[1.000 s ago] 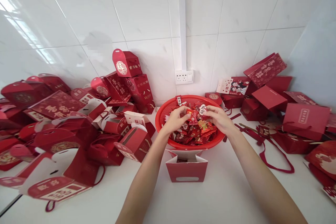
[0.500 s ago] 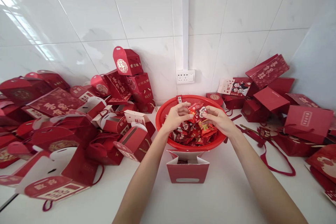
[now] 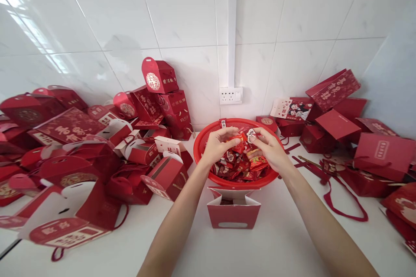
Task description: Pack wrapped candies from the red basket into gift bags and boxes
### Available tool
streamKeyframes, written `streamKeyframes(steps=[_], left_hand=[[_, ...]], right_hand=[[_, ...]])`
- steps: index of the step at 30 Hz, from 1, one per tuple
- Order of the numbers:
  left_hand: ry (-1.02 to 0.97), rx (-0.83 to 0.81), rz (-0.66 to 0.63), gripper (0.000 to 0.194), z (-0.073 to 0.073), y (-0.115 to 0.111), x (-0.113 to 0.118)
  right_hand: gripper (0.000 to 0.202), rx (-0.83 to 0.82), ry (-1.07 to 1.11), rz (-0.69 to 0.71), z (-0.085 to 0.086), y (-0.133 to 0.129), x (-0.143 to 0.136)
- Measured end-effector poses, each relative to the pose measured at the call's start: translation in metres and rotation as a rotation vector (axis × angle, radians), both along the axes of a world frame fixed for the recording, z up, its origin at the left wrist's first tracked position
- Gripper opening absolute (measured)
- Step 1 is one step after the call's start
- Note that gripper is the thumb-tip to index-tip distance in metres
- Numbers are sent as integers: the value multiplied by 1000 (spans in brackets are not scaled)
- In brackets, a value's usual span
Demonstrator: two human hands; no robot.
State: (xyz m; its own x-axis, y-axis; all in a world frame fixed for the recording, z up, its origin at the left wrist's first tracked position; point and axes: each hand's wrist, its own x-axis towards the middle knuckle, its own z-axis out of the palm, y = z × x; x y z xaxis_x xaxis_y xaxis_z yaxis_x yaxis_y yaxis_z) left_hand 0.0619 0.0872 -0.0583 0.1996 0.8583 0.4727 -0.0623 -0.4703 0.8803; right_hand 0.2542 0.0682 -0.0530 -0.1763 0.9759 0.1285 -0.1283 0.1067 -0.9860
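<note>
A round red plastic basket (image 3: 201, 143) holds many small red candy packets (image 3: 235, 166). Above its contents, my left hand (image 3: 221, 143) pinches a red packet (image 3: 239, 143) between thumb and fingers. My right hand (image 3: 268, 145) is closed on another red packet with a white label (image 3: 251, 134), close beside the first. In front of the basket, near me, an open red paper box (image 3: 234, 216) stands upright with its top flaps spread; its dark inside is hard to make out.
Piled red gift boxes (image 3: 78, 160) fill the left side, with a stack of boxes (image 3: 177, 108) by the wall. More boxes (image 3: 383, 151) and a ribbon loop (image 3: 349, 216) lie at right. A wall socket (image 3: 230, 95) is behind the basket.
My hands remain over the basket; the packets in them have shifted and turned slightly, with the fingers drawn a little apart. The view has moved a little.
</note>
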Motion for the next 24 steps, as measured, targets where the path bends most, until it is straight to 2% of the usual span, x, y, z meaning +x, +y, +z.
streamKeyframes(steps=[4, 7, 12, 15, 19, 22, 24], left_hand=[[43, 210, 113, 23, 0, -1, 1], [55, 338, 125, 10, 1, -4, 3], [142, 394, 68, 15, 1, -5, 5], [169, 400, 29, 15, 1, -6, 5], [97, 283, -41, 15, 0, -5, 2], [-19, 209, 4, 32, 4, -4, -4], [-45, 213, 34, 30, 14, -7, -12]], right_hand=[[33, 18, -6, 31, 1, -3, -2], [31, -7, 18, 67, -1, -2, -3], [43, -89, 163, 80, -1, -1, -5], [48, -77, 176, 82, 1, -4, -6], [45, -4, 130, 88, 4, -8, -4], [40, 47, 113, 61, 7, -9, -1], [39, 70, 84, 56, 11, -11, 2]])
